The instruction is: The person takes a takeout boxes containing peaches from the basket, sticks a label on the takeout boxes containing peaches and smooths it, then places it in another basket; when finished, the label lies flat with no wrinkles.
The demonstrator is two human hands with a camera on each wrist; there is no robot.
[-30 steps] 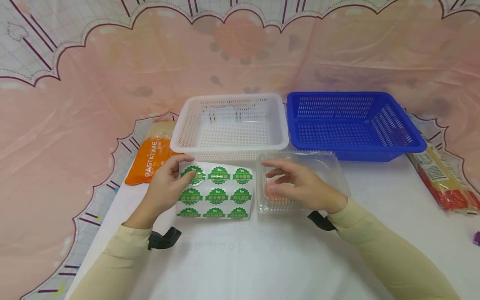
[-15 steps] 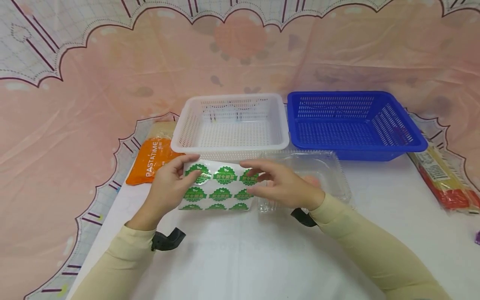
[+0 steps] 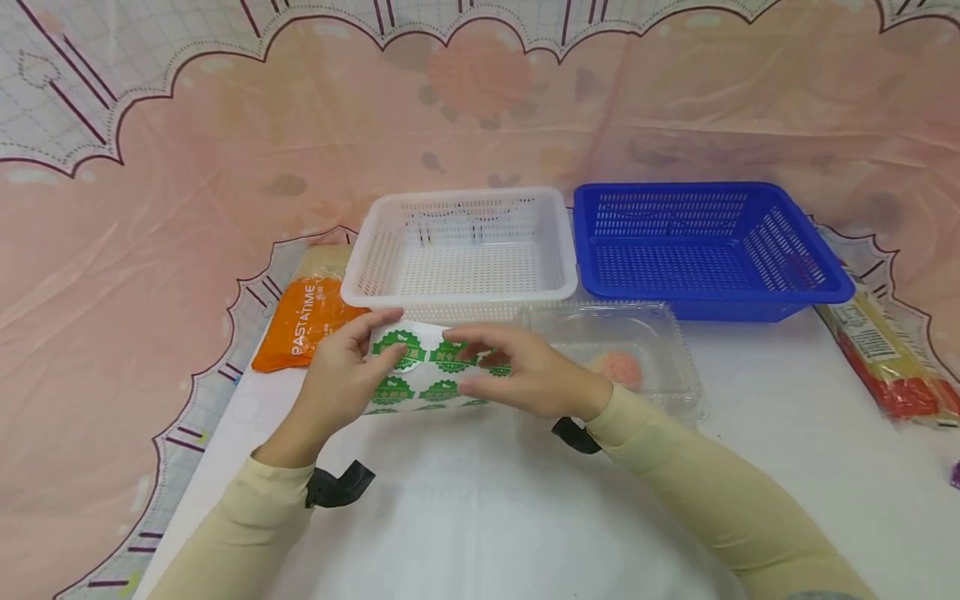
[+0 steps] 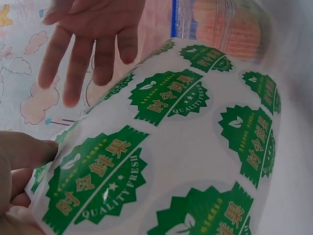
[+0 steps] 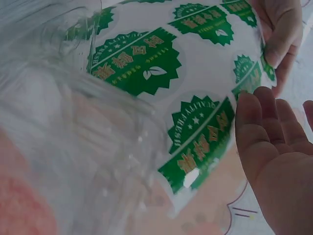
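Note:
A white sheet of round green stickers is held up over the table by my left hand, which pinches its left edge between thumb and fingers. The sheet bows in a curve in the left wrist view. My right hand is over the sheet's right part with fingers spread and relaxed, covering some stickers. Its fingertips come right up to the sheet's edge in the right wrist view. Beside and behind this hand stands a clear plastic clamshell box with something round and pink inside.
Behind the hands are a white basket and a blue basket, side by side. An orange pasta bag lies at the left, a red and yellow packet at the right. A patterned cloth hangs behind.
My right hand has moved left from over the clear box to the sticker sheet. The sheet has tilted and shifted slightly right, still pinched by my left hand.

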